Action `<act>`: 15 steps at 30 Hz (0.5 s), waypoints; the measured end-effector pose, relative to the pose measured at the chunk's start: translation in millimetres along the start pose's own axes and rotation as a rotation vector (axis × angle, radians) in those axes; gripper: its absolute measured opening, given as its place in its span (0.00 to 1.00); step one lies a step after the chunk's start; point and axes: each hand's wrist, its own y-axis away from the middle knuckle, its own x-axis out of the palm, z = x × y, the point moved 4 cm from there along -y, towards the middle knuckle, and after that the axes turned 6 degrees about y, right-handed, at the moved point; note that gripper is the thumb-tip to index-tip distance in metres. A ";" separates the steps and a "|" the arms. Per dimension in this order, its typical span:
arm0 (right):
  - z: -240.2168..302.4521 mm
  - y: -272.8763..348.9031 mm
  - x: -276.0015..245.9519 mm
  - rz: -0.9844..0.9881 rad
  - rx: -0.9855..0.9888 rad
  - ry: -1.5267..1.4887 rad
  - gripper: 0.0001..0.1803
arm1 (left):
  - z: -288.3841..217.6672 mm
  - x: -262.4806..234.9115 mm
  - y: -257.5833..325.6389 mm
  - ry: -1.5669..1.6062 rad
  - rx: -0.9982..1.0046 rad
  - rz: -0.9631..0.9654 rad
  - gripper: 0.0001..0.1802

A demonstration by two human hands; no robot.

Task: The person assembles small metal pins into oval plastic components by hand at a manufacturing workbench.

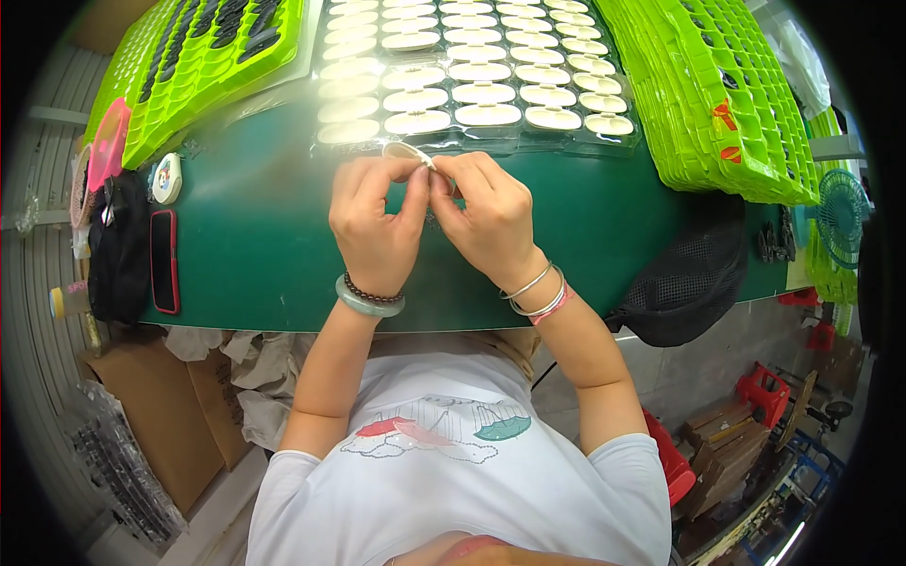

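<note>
My left hand [379, 224] and my right hand [489, 215] meet over the front of the green table [255, 226]. Thumbs and fingertips of both are closed on a small white oval case [406, 152], held tilted. Its lower part is hidden by my fingers, so I cannot tell whether its halves are joined. Just beyond my hands lies a clear plastic tray [604, 143] with rows of similar white oval cases [487, 114]. One row position near its left middle looks unfilled.
A green tray [179, 113] of black pieces sits at left; stacked green trays [703, 123] rise at right. A red-edged phone [164, 262], a small white oval object [167, 179] and a black mesh cap [689, 274] lie on the table. A cardboard box [156, 415] stands below.
</note>
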 end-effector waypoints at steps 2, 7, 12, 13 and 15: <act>0.0 -0.2 -0.2 -0.003 -0.004 0.006 0.07 | -0.2 0.4 -0.1 -0.004 0.011 -0.001 0.04; 0.6 0.0 -0.5 0.010 -0.006 0.020 0.07 | 0.0 -1.1 0.4 -0.038 0.043 0.007 0.05; -0.3 -0.4 0.3 0.012 -0.014 0.028 0.07 | 0.4 -1.7 0.7 -0.082 0.070 0.008 0.06; -0.2 -0.1 0.2 0.015 -0.013 0.031 0.07 | 0.1 -1.4 1.1 -0.094 0.076 0.011 0.06; -0.6 0.0 0.5 0.016 -0.015 0.033 0.08 | -0.6 -1.3 0.8 -0.082 0.072 0.009 0.07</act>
